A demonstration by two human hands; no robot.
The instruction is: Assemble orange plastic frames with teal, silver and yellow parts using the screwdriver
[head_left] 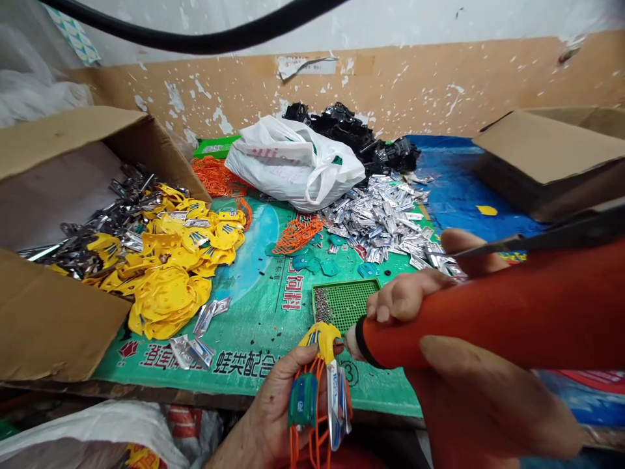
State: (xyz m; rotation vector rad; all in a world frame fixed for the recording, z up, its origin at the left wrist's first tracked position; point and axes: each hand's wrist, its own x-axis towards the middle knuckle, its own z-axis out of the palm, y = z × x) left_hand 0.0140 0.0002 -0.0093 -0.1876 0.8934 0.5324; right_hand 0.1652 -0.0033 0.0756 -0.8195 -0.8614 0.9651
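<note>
My right hand (439, 339) grips an orange power screwdriver (493, 312), its tip against a yellow plastic piece (322, 337). My left hand (280, 397) holds that yellow piece together with a silver metal blade (336, 404), a green part (303, 400) and orange plastic strands (312, 436), low at the near table edge. A small green tray (349, 301) with tiny screws in its left corner lies just beyond the screwdriver tip.
An open cardboard box (53, 312) at left spills yellow pieces (170, 260) and metal parts. A white plastic bag (293, 163), black parts (361, 137), a silver blade pile (381, 218), orange strands (295, 233) and another box (551, 156) lie on the green woven sheet (258, 299).
</note>
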